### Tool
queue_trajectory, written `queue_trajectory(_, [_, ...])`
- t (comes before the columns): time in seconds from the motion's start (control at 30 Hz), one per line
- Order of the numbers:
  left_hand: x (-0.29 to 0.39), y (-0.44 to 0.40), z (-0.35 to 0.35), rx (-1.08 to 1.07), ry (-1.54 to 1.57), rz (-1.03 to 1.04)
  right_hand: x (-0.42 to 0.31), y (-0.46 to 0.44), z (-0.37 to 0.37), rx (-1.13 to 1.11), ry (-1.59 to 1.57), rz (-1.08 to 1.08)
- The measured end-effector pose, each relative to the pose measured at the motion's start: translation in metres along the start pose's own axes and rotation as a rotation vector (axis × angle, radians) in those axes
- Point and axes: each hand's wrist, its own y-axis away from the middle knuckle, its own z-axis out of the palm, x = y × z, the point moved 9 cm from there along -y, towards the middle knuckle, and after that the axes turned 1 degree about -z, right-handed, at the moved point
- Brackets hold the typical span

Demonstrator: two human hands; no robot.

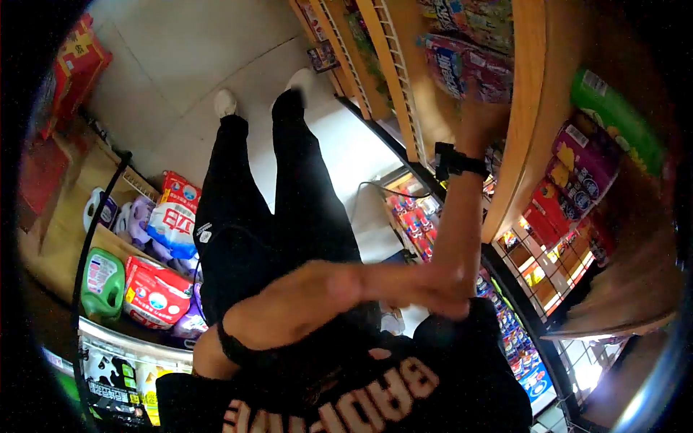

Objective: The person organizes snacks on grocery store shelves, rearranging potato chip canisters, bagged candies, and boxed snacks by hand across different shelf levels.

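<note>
My right hand [482, 121], with a black band on its wrist [456, 162], reaches up to the wooden shelf on the right. It lies against the lower edge of a pink and purple snack bag [462, 68]; its fingers are dim and blurred, so I cannot tell whether they grip the bag. My left arm [310, 292] crosses in front of my body. At its end, my left hand [433, 289] is smeared near my right elbow, its fingers not distinct.
Wooden shelf dividers [530, 108] stand at right, with a green canister [617, 119] and purple snack packs [577, 169] beyond. On the left are a green detergent jug [102, 283] and red-white bags [157, 290]. A thin cable [393, 189] hangs near the shelf; tiled floor [173, 65] lies ahead.
</note>
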Motion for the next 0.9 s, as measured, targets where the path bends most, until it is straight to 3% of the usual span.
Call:
queue_trajectory(0.07, [0.02, 0.001, -0.022, 0.195, -0.127, 0.06, 0.011, -0.004, 0.008, -0.117, -0.06, 0.093])
queue_trajectory(0.13, [0.031, 0.0, -0.025, 0.213, -0.205, 0.072, 0.009, 0.007, 0.002, -0.15, -0.068, 0.107])
queue_trajectory(0.2, [0.055, 0.005, -0.035, 0.383, -0.501, 0.194, 0.004, 0.024, -0.004, -0.149, -0.056, 0.106])
queue_trajectory(0.33, [0.079, 0.015, -0.045, 0.541, -0.989, 0.129, -0.01, 0.082, -0.02, -0.251, 0.171, 0.103])
queue_trajectory(0.37, [0.081, 0.018, -0.049, 0.524, -1.025, 0.124, -0.022, 0.088, -0.039, -0.184, 0.163, 0.058])
queue_trajectory(0.43, [0.092, 0.023, -0.047, 0.467, -1.516, 0.134, -0.04, 0.1, -0.074, -0.092, 0.106, 0.038])
queue_trajectory(0.47, [0.097, 0.023, -0.038, 0.427, -1.555, 0.131, -0.042, 0.106, -0.093, -0.061, 0.065, 0.063])
queue_trajectory(0.5, [0.098, 0.018, -0.025, 0.378, -1.841, 0.094, -0.044, 0.116, -0.112, -0.137, -0.014, 0.093])
queue_trajectory(0.57, [0.089, 0.004, -0.006, 0.254, -2.301, 0.093, -0.068, 0.119, -0.17, -0.049, -0.248, -0.043])
queue_trajectory(0.67, [0.062, -0.016, 0.023, -0.068, -2.488, 0.085, -0.086, 0.124, -0.237, -0.051, -0.371, -0.148])
queue_trajectory(0.7, [0.055, -0.022, 0.043, -0.169, -2.457, 0.219, -0.092, 0.122, -0.264, 0.008, -0.347, -0.142])
queue_trajectory(0.77, [0.047, -0.027, 0.056, -0.257, -2.42, 0.234, -0.099, 0.116, -0.312, 0.13, -0.305, -0.085])
queue_trajectory(0.9, [0.038, -0.046, 0.114, -0.296, -2.272, 0.336, -0.085, 0.122, -0.367, 0.632, -0.325, -0.068])
